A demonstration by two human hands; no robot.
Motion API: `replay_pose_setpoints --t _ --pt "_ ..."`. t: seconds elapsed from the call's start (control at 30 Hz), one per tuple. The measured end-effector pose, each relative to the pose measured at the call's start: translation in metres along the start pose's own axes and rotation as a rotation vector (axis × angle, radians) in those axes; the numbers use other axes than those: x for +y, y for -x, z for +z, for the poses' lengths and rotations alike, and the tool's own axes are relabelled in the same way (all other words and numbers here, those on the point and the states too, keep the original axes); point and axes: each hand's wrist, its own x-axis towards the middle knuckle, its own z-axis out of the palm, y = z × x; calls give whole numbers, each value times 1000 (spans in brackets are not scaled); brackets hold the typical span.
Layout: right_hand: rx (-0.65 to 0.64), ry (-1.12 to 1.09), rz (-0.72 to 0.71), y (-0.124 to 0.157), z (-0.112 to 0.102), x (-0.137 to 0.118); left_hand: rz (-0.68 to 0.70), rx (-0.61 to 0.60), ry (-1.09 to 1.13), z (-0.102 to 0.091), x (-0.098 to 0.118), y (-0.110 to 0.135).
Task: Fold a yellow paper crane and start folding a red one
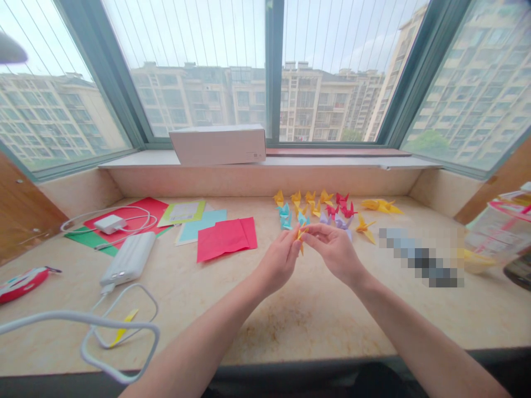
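Left hand [279,261] and right hand [337,247] meet near the middle of a stone-patterned counter [319,326], the fingertips of both grasping a small yellow folded paper [302,249] raised between them. Just beyond the hands, folded paper birds stand in close rows: yellow birds [311,198] at the far side, red birds [347,209] to their right, and blue birds [284,211] and lavender birds [343,222] nearer, partly hidden by the fingers. To the right of the rows, a single yellow bird [365,228] lies near more yellow folded pieces [381,206]. Left of the hands are overlapping red papers [226,241], and farther left a white power bank [129,257] with a cable at its near end. A clear plastic container [500,224] stands at the far right. Behind everything, a long white box [218,145] rests on the windowsill [323,161].
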Motion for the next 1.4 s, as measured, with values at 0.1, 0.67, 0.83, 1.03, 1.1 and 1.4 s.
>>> replay_pose_setpoints --t 0.1,0.67,0.83,1.03,1.1,1.4 --pt "8 -15 -13 -1 -1 2 18 -8 -40 -1 0 0" --pt "36 -63 -27 0 3 6 73 40 -168 -4 6 3" --pt "86 95 -117 1 3 3 58 22 -149 -3 7 2" --pt "136 279 -275 7 5 -7 76 6 -187 -2 9 3" --pt "138 286 -279 7 5 -7 100 7 -194 -2 8 4" --pt "134 336 -360 7 5 -4 61 -26 -301 -1 4 4"
